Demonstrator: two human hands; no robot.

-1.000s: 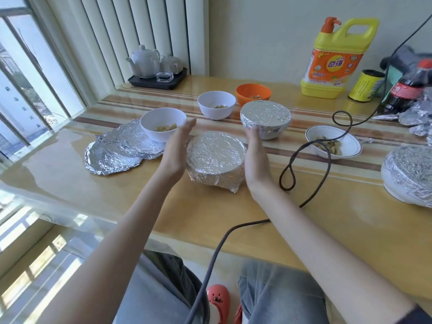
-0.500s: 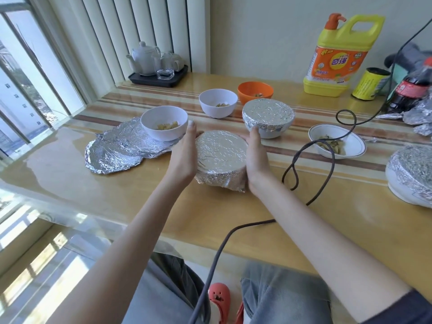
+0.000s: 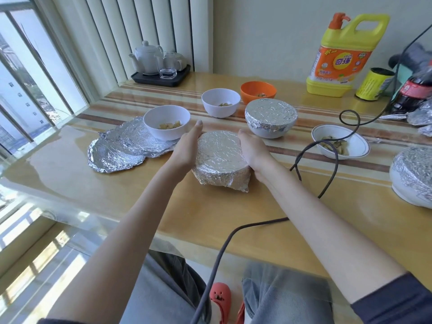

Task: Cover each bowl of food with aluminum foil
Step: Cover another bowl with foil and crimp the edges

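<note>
1. The person is pressing both hands flat against the sides of a foil-covered bowl (image 3: 221, 157) that is sitting on the table (image 3: 163, 206), the left hand (image 3: 187, 148) on its left side and the right hand (image 3: 253, 149) on its right.
2. The fingers of both hands are lying straight along the foil, not curled round it, so the bowl is being squeezed between two open palms.
3. The foil on this bowl is lying smooth over the top and hanging crumpled down the near side, with a loose corner sticking out at the lower right.
4. Just beyond the left hand's fingertips, an uncovered white bowl (image 3: 166, 122) with pieces of food is standing on the edge of loose foil sheets (image 3: 121, 148), which are spreading out to the left of the grip.
5. Just beyond the right hand, a second covered bowl (image 3: 271, 118) is standing, and farther back are a white bowl (image 3: 221, 102) and an orange bowl (image 3: 258, 91), both uncovered.
6. To the right of the grip, a dark cable (image 3: 327, 157) is looping across the table past a shallow white dish (image 3: 340, 145) of food.
7. At the far right edge, another foil-wrapped bowl (image 3: 413, 174) is showing in part.
</note>
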